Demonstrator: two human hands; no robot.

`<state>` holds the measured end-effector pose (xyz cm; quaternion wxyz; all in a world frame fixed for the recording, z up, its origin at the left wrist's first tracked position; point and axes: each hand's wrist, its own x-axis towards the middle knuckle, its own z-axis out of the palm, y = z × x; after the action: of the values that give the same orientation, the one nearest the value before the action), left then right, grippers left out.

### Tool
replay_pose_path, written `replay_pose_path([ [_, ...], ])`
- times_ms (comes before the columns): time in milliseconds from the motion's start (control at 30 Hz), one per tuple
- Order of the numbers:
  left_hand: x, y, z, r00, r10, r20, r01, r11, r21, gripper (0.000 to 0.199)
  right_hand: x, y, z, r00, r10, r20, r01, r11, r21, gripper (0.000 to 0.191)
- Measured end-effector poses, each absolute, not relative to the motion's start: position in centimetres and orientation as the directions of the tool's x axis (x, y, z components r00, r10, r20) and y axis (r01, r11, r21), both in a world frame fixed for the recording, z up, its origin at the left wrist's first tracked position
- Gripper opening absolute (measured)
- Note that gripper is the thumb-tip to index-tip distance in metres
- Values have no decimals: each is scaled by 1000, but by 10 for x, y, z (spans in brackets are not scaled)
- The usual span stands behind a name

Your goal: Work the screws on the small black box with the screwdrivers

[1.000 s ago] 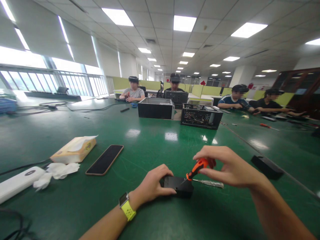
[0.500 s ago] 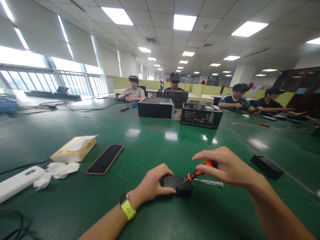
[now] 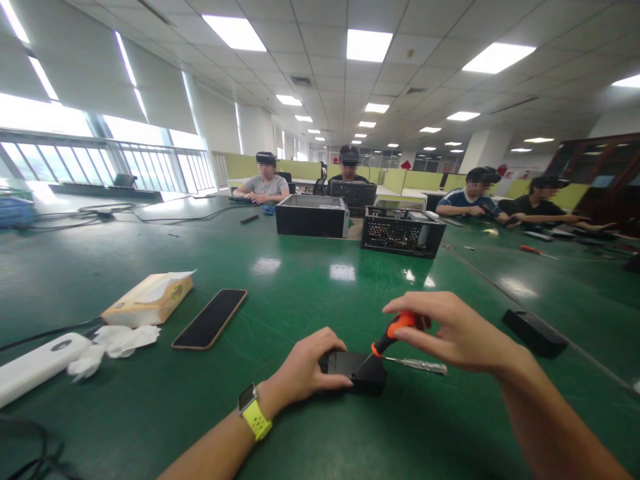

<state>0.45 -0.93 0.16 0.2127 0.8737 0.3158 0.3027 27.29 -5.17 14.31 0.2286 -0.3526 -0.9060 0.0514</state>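
Observation:
A small black box-shaped device (image 3: 367,375) lies on the green table, gripped at its left end between the thumb and fingers of my left hand (image 3: 313,363). My right hand (image 3: 450,330) is closed around the handle of an orange and black screwdriver (image 3: 385,339). The screwdriver leans to the right, its thin shaft reaching the top of the device near my left thumb. Just behind the device, a second screwdriver with a clear handle (image 3: 420,366) rests on the table.
Left of my hands lie a phone (image 3: 210,320), a tissue pack (image 3: 150,298), crumpled tissues (image 3: 120,341) and a white device (image 3: 43,363). Another black part (image 3: 534,332) is at right. Two computer cases (image 3: 313,219) stand ahead. Several people sit across the table.
The screwdriver handle has turned and tilted more upright in my right hand. My left hand and the black device stay put. The person at far left has lowered a hand.

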Motion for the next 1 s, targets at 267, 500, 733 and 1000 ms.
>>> replay_pose_path([
  [267, 5, -9, 2, 614, 684, 394, 418, -705, 573, 45, 278, -55, 150, -722, 609, 328, 481, 783, -395, 22],
  [500, 4, -8, 0, 623, 676, 393, 406, -709, 576, 44, 275, -51, 143, -645, 691, 327, 644, 722, -254, 25],
  [733, 4, -8, 0, 625, 677, 388, 417, -710, 567, 44, 277, -51, 145, -676, 654, 340, 588, 757, -287, 25],
  [1000, 4, -8, -1, 620, 679, 394, 412, -708, 573, 44, 276, -49, 143, -645, 680, 348, 642, 729, -236, 25],
])
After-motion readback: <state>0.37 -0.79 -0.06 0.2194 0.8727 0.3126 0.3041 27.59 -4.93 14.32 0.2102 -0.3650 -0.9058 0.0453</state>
